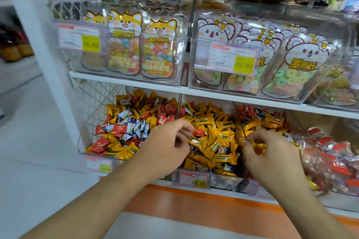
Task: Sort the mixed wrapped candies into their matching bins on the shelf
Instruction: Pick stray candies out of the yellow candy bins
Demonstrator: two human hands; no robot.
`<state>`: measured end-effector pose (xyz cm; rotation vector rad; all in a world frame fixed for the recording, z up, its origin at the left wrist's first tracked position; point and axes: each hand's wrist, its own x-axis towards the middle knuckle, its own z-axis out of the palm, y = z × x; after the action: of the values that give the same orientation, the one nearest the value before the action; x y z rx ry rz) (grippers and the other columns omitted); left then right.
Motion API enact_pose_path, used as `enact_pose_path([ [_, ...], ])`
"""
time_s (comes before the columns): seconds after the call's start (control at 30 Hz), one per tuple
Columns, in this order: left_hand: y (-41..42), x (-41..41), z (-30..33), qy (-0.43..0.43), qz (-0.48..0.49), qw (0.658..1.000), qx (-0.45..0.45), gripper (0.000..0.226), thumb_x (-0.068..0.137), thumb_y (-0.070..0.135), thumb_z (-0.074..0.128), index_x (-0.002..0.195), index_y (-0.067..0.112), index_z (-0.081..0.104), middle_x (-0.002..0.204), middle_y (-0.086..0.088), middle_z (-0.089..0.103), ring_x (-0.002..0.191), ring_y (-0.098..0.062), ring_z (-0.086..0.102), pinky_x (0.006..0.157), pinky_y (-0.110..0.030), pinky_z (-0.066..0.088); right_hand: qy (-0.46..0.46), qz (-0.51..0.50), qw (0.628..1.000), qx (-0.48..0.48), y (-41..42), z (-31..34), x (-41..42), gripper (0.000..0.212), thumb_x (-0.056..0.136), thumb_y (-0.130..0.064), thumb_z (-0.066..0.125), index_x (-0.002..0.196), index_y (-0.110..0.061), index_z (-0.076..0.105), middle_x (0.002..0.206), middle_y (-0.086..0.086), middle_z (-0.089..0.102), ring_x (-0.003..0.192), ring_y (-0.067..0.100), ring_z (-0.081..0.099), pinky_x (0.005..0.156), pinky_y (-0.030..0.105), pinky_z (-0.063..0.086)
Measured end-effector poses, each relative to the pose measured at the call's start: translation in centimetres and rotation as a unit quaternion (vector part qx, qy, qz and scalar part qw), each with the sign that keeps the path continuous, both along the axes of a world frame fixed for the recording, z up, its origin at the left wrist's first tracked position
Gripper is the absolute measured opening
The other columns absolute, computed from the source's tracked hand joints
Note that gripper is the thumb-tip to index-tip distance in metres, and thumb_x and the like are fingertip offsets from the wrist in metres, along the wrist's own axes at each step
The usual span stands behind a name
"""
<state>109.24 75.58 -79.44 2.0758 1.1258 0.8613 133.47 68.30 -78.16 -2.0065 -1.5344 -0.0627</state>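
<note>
Three clear bins sit side by side on the lower shelf. The left bin point(83, 141) holds a mix of yellow, red and blue-white wrapped candies. The middle bin point(223, 180) is mostly yellow candies point(219, 134). The right bin point(287, 116) holds red and yellow ones. My left hand point(167, 147) reaches over the middle bin's left side, fingers curled and pinching a yellow candy point(195, 140) beside a red one point(199, 132). My right hand point(272, 153) hovers at the divider between middle and right bins, fingers curled around orange-red candies point(257, 146).
Upper shelf point(128, 81) carries clear boxes of bagged jelly beans point(124, 44) and ring gummies point(287, 68) with a price tag point(231, 58). Red-labelled clear packets point(328, 157) fill the far right. A white post point(38, 44) stands left. The shelf's orange base point(194, 205) is below.
</note>
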Motion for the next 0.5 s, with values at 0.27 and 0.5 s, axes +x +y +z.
enact_pose_path([
  [0.27,3.7,-9.3,-1.2,0.093,0.183,0.978,0.025,0.022,0.091,0.012,0.069,0.106,0.028,0.064,0.097,0.009,0.064,0.089,-0.007,0.063,0.070,-0.015,0.049,0.004,0.130,0.991,0.020,3.1,-1.7,-6.3,0.013,0.087,-0.008,0.070,0.092,-0.020,0.071,0.092,-0.008,0.064,0.079,0.011,0.061,0.066,0.021,0.046],
  [0.5,6.2,-14.0,-4.3,0.231,0.211,0.950,-0.007,0.049,0.091,0.027,0.073,0.138,0.032,0.060,0.139,-0.003,0.055,0.128,-0.025,0.055,0.105,-0.038,0.048,0.003,0.179,0.984,0.012,4.7,-2.9,-9.4,0.019,0.087,-0.002,0.071,0.094,-0.019,0.071,0.096,-0.010,0.064,0.092,0.010,0.060,0.081,0.016,0.043],
])
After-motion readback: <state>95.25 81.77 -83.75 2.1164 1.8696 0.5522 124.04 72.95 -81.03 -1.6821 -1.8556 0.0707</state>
